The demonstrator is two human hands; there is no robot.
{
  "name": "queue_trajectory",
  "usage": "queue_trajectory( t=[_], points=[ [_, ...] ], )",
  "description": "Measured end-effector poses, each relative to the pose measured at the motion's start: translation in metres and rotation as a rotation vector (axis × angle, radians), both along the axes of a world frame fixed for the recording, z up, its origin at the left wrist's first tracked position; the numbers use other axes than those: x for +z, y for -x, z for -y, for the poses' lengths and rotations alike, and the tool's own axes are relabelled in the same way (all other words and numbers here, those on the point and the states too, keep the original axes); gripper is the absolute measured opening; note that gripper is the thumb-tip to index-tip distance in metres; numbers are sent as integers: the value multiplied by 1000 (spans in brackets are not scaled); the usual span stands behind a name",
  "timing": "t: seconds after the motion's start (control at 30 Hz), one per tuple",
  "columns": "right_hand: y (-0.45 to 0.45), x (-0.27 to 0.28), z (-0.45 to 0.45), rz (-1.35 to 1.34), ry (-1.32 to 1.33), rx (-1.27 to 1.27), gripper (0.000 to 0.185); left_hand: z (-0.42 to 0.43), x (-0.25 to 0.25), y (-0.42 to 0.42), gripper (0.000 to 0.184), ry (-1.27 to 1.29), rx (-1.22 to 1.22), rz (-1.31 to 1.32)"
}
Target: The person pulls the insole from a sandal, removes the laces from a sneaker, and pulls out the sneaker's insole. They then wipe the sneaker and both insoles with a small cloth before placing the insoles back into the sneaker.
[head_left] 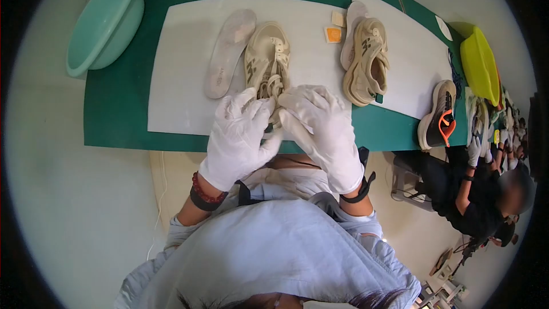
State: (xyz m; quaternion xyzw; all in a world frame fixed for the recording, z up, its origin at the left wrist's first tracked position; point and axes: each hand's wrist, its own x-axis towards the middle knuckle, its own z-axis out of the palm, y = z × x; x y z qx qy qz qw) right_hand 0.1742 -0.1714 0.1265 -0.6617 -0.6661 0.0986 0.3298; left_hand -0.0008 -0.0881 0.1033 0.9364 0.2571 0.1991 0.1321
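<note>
A beige sneaker lies on a white sheet, its heel opening away from me and its laces running down to my fingers. My left hand, in a white glove, bends its fingers in a pinch over the shoelace on the left side. From the right, my gloved right hand is closed at the same laces; the fingertips and the lace between them are mostly hidden. Both hands cover the sneaker's near end. Left of the shoe lies a pale insole.
Another beige sneaker sits to the right against a second insole. Near it are an orange packet and a black, white and orange shoe. A green basin and a yellow basin flank the table. A co-worker sits at right.
</note>
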Motion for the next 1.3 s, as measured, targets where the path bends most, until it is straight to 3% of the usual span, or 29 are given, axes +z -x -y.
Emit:
queue_trajectory(
  t=[0.03,0.13,0.27,0.37,0.47,0.57,0.77,0.93,1.0,1.1,1.23,1.3],
  points=[
    [-1,3,6,-100,-19,-16,24,3,0,-2,52,-14,2,-39],
    [-1,-14,10,-31,-1,7,42,-2,-4,-12,48,-17,31,-192],
    [8,-15,11,3,75,-24,68,-7,6,-9,49,-56,56,-200],
    [3,-24,14,-33,41,16,80,-7,3,7,57,86,56,-20],
    [-1,-20,10,31,90,20,84,-9,3,15,75,84,99,-7],
    [8,-12,-3,347,133,55,86,-15,9,7,91,95,85,-73],
    [12,-6,-20,483,470,201,82,-16,3,5,99,15,33,-134],
    [-28,-6,-23,144,112,247,56,-23,-5,17,90,117,67,-79],
    [-30,-2,-32,78,-70,157,33,-25,-7,20,86,117,44,-49],
    [-6,8,-55,477,-35,-36,21,-27,-5,18,83,72,0,14],
    [-9,-52,-86,722,131,-111,29,-24,-2,12,73,71,73,21],
    [-8,-49,-86,592,216,-111,30,-24,-4,9,63,117,109,57]
  ],
)
